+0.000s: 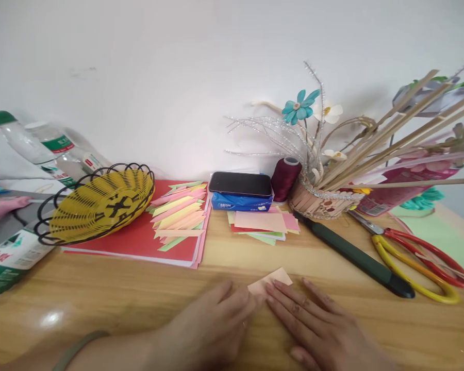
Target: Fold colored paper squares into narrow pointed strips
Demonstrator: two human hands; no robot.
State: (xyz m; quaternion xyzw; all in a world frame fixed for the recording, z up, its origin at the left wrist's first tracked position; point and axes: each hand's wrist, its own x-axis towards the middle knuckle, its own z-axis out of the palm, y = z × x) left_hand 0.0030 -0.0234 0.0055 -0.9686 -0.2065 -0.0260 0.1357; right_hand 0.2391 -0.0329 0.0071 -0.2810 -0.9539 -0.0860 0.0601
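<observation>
A small peach paper piece [281, 275] lies on the wooden table at the lower middle. My left hand [220, 319] is at its left end, fingers curled and blurred, with the fingertips pressed together on the paper's near left edge. My right hand [313, 319] lies nearly flat from the right, fingers stretched out, its index and middle fingertips resting on the paper. Beyond the hands sits a stack of coloured paper slips [260, 221], peach on top. Folded strips [180, 214] in pink, yellow, green and orange lie in a row on red sheets [131, 250].
A yellow basket [100, 211] and plastic bottles [13, 257] stand left. A phone [239, 184] rests on a blue packet [242, 202], beside a maroon thread spool [286, 179]. Right are a flower basket [320, 203], a dark green-handled tool [355, 252] and scissors [413, 268].
</observation>
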